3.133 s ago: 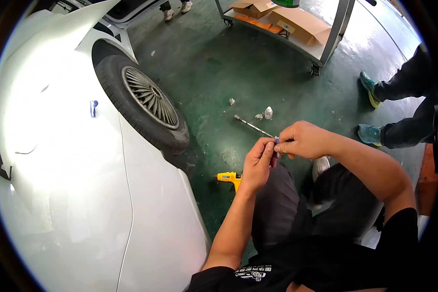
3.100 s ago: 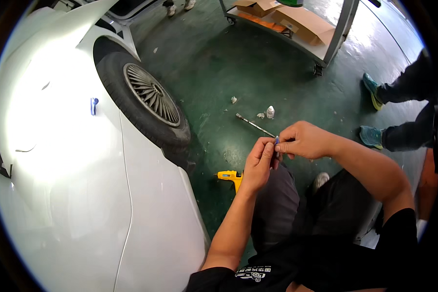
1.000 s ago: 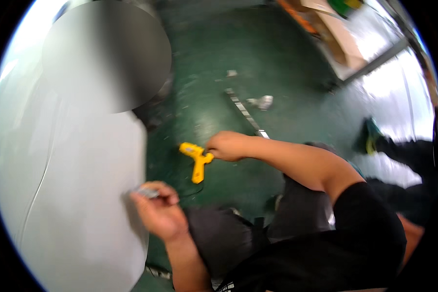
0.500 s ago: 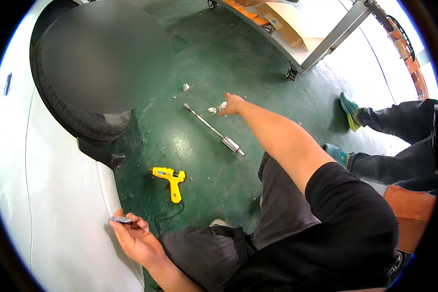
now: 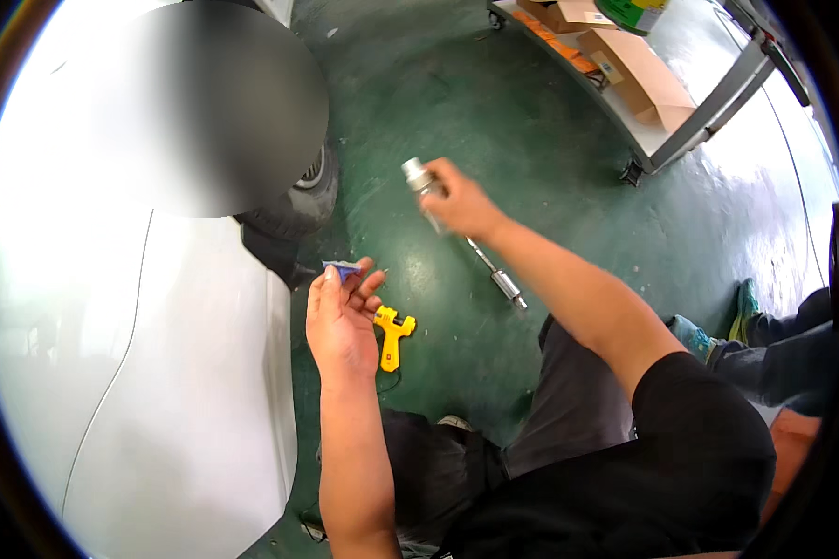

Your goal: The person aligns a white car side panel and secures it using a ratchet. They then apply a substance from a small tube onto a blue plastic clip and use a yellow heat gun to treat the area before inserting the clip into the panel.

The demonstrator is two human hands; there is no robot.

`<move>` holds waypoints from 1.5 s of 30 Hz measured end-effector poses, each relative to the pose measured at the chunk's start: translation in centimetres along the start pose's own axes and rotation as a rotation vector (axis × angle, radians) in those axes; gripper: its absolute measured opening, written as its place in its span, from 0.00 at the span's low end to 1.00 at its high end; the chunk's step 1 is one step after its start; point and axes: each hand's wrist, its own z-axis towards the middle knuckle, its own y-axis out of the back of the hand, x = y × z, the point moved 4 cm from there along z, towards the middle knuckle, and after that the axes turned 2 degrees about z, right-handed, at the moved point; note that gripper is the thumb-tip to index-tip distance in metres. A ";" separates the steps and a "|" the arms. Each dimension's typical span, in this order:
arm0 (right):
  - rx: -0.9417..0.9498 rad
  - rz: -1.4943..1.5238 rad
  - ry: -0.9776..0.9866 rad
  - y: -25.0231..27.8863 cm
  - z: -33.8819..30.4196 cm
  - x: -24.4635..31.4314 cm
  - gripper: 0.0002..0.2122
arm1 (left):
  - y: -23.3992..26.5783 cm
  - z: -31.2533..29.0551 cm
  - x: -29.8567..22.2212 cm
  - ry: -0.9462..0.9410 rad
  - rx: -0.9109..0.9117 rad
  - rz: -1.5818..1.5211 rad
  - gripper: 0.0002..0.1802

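My left hand (image 5: 343,328) is raised beside the white car body (image 5: 191,391), palm up. Between its thumb and fingers it pinches a small blue piece with a pale top (image 5: 343,268), perhaps folded cloth; its exact kind does not show. In front of me my right hand (image 5: 468,205) is wrapped round a small clear spray bottle (image 5: 416,173) with a white top, tilted to the left. Just beyond the left fingers, a yellow glue gun (image 5: 393,334) lies on the floor. A metal rod with a thick sliding weight (image 5: 505,283) lies under the right forearm, partly hidden.
A car tyre (image 5: 312,200) stands at the far left, mostly behind a blurred patch. At the back right is a wheeled cart (image 5: 657,140) with open cardboard boxes (image 5: 639,74) and a green can (image 5: 636,13). Another person's legs and shoes (image 5: 694,337) are at the right.
My left hand has risen from the car's lower edge, moving up and right with the blue piece. My right hand has drawn back slightly, and the spray bottle now shows clearly in it. The view has shifted.
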 end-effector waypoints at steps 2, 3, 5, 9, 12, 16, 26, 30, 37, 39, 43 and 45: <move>0.140 0.119 0.138 -0.8 -3.5 5.2 0.30 | -1.4 0.8 0.8 -0.033 -0.015 -0.007 0.13; 0.126 0.091 0.287 -0.8 -4.7 6.6 0.30 | -1.7 1.4 1.6 -0.033 -0.005 0.031 0.12; 0.203 0.010 0.377 -0.2 -6.1 8.3 0.31 | -1.3 2.1 3.2 -0.031 -0.007 0.104 0.10; 0.363 -0.169 0.271 0.6 -6.8 9.2 0.29 | -2.6 2.5 3.6 -0.053 0.051 0.128 0.08; 0.335 -0.181 0.297 0.3 -6.7 9.1 0.27 | -3.2 2.8 3.5 -0.115 0.075 0.153 0.09; 0.380 -0.187 0.245 -0.2 -6.7 9.4 0.27 | -2.9 3.1 3.4 -0.168 0.070 0.218 0.08; 0.313 -0.023 0.310 -0.6 -6.3 8.6 0.26 | -2.5 3.6 2.7 -0.207 0.101 0.182 0.09; 0.329 -0.050 0.274 -0.4 -5.9 8.4 0.26 | -2.7 3.6 2.4 -0.229 0.125 0.180 0.10; 0.360 -0.032 0.184 0.0 -5.8 9.1 0.25 | -2.4 3.8 2.0 -0.236 0.122 0.161 0.12; 0.321 -0.025 0.231 -0.2 -5.6 8.5 0.26 | -2.2 3.8 2.0 -0.241 0.121 0.160 0.12; 0.284 -0.053 0.318 -0.5 -5.5 8.2 0.26 | -2.2 3.9 1.9 -0.273 0.109 0.211 0.13; 0.331 -0.044 0.321 -0.4 -6.0 8.5 0.27 | -2.4 3.8 1.6 -0.317 0.095 0.266 0.13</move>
